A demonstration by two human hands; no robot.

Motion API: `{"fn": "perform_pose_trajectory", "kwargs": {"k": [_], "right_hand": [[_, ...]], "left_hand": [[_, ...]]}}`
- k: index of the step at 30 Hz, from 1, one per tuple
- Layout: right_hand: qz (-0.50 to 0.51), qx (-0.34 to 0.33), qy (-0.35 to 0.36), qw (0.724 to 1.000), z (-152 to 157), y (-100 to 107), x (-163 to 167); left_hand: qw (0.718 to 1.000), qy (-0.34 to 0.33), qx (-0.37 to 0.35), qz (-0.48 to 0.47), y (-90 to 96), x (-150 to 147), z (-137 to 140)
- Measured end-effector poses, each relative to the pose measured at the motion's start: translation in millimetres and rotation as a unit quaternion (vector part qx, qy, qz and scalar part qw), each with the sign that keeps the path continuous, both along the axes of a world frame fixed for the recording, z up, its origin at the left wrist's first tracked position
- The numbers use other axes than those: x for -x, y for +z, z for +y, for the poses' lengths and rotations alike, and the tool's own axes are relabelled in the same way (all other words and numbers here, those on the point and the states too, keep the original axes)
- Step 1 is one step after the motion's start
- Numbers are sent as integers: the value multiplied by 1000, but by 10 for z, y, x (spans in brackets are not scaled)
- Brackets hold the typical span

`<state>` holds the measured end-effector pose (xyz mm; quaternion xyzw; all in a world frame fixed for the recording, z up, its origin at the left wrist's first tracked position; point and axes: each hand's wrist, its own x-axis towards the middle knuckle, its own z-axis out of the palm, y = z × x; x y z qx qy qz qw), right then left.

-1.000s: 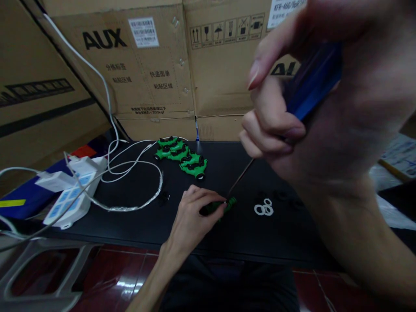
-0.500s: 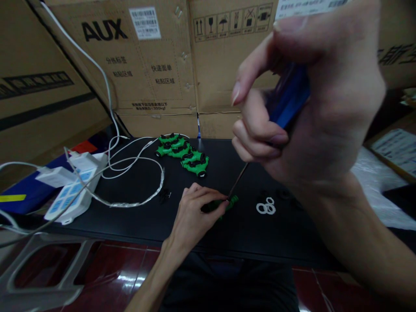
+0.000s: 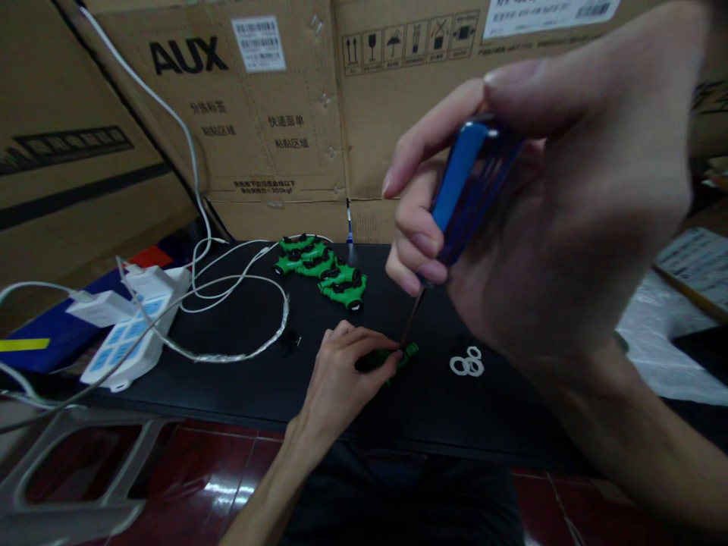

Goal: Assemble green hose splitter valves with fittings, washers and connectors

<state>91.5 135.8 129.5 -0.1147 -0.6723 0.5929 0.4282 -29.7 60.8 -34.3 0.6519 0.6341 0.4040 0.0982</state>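
Observation:
My right hand (image 3: pixel 546 205) is wrapped round the blue handle of a screwdriver (image 3: pixel 460 189), close to the camera. Its thin shaft slants down to my left hand (image 3: pixel 349 364), where the tip meets a small green part (image 3: pixel 410 353). My left fingers and thumb pinch that part on the black table, hiding most of it. Beyond them lies a cluster of green and black parts (image 3: pixel 321 265), shaped like short pipe fittings. Several white rings (image 3: pixel 467 364) rest right of my left hand, and tiny dark pieces, perhaps screws (image 3: pixel 291 342), are to its left.
A white power strip (image 3: pixel 136 326) with plugged-in chargers and looping white cables (image 3: pixel 239 356) occupies the table's left side. Large cardboard boxes (image 3: pixel 255 129) stand along the back. A grey plastic stool (image 3: pixel 80 500) is at lower left; clear plastic wrap (image 3: pixel 654 341) lies at right.
My right hand's fingers and the screwdriver handle have shifted left and turned, showing more of the handle. The left hand still holds the green part in nearly the same place.

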Motion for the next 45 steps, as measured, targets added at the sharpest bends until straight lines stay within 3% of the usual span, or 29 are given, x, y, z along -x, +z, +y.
{"fn": "perform_pose_trajectory", "kwargs": {"k": [3, 12, 19, 25, 29, 34, 40, 45], "right_hand": [[62, 13, -79, 995, -113, 19, 48], [97, -49, -121, 987, -161, -65, 92], [33, 39, -10, 999, -73, 79, 32], [30, -6, 105, 994, 123, 24, -46], [74, -49, 71, 994, 184, -85, -15], [85, -82, -10, 993, 49, -120, 79], [98, -54, 23, 993, 55, -160, 127], [41, -50, 42, 997, 142, -152, 80]], "left_hand": [[1000, -2, -1, 1, -2, 4, -7], [1000, 3, -13, -3, -18, 4, -8], [1000, 4, -10, -5, -29, -1, -9], [1000, 6, -15, 7, -33, -3, -2], [1000, 5, -20, 5, -37, -1, -6], [1000, 7, -14, 5, -41, 6, -6], [1000, -1, 5, 29, -42, 15, -19], [999, 1, 14, 28, -66, 10, -21]]}}
